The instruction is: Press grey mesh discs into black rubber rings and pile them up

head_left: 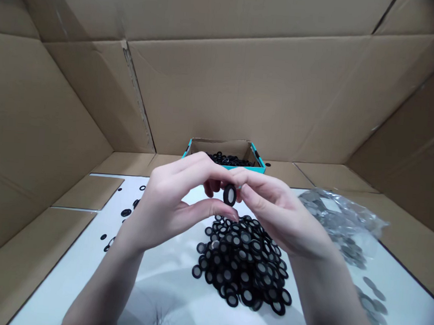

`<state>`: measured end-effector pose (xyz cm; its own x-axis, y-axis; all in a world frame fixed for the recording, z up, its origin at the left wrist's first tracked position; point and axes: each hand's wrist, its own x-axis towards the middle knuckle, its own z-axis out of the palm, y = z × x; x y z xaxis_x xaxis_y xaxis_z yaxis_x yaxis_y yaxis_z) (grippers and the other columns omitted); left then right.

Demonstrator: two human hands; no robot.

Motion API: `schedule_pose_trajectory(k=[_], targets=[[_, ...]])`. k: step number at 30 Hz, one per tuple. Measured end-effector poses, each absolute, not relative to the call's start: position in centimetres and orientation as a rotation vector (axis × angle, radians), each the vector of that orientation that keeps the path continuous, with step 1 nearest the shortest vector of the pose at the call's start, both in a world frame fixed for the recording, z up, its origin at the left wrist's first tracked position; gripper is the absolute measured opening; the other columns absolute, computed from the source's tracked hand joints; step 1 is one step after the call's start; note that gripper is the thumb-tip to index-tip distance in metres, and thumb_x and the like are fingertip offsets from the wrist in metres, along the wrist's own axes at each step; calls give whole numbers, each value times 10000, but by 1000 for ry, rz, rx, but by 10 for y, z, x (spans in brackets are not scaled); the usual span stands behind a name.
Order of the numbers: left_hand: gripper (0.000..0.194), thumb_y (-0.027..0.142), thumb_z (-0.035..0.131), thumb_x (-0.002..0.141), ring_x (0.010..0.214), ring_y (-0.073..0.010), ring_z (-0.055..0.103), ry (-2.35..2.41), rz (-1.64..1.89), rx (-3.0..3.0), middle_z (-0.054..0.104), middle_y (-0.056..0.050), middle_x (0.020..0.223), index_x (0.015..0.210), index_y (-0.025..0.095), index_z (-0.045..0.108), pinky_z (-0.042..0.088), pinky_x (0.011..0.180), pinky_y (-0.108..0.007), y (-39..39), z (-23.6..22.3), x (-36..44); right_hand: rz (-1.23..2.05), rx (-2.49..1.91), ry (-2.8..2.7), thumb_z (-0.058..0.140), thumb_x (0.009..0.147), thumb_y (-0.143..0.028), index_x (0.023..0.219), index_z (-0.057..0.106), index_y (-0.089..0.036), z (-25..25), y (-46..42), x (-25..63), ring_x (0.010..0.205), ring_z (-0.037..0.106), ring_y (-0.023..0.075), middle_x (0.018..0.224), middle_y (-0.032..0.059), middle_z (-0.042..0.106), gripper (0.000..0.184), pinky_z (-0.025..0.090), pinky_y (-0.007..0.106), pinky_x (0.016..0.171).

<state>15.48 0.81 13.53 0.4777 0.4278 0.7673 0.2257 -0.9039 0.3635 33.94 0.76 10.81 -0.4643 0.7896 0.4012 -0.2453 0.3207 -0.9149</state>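
Above the table, a small black ring (230, 195) with a pale disc in its middle stands on edge between my two hands. My left hand (178, 199) is closed around it, index finger over the top and thumb stretched beneath. From the other side, the thumb and fingers of my right hand (273, 207) pinch at the ring's right edge; part of that grip is hidden. Below my hands lies a large heap of similar black rings with pale centres (244, 265).
A teal-edged cardboard box (259, 170) holding many black rings stands at the back. At right lies a clear plastic bag (348, 213) of grey discs, with loose discs (378, 305) nearer me. Several black rings (126, 212) are scattered left. Cardboard walls (245, 94) surround the white table (166, 283).
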Motion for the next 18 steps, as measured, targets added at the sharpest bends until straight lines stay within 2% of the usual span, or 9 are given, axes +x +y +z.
schedule_pose_trajectory(k=[4, 8, 12, 18], targets=[[206, 282, 729, 810, 707, -115, 593, 571, 1397, 2573, 631, -10, 782, 952, 148, 665, 502, 679, -242, 6, 136, 154, 1402, -457, -1610, 574, 914, -372, 922, 675, -207, 107, 9, 340, 925, 608, 188, 983, 58, 665, 193, 482, 336, 841], [190, 299, 697, 838, 711, -112, 577, 589, 1362, 2629, 604, -21, 800, 942, 142, 674, 500, 654, -227, 5, 137, 153, 1453, -456, -1595, 623, 887, -317, 936, 685, -210, 106, 9, 338, 965, 616, 183, 1009, 56, 668, 133, 498, 316, 824], [187, 319, 677, 852, 685, -98, 565, 584, 1355, 2674, 595, -20, 811, 939, 153, 680, 492, 624, -205, 5, 139, 153, 1471, -454, -1572, 652, 866, -313, 875, 684, -209, 105, 10, 338, 929, 608, 170, 950, 40, 652, 109, 496, 299, 788], [236, 387, 665, 848, 669, -97, 560, 589, 1380, 2684, 591, -13, 779, 912, 161, 677, 491, 602, -202, 6, 139, 154, 1448, -421, -1571, 656, 862, -345, 733, 619, -195, 103, 13, 339, 911, 578, 176, 945, 40, 612, 201, 462, 307, 780]])
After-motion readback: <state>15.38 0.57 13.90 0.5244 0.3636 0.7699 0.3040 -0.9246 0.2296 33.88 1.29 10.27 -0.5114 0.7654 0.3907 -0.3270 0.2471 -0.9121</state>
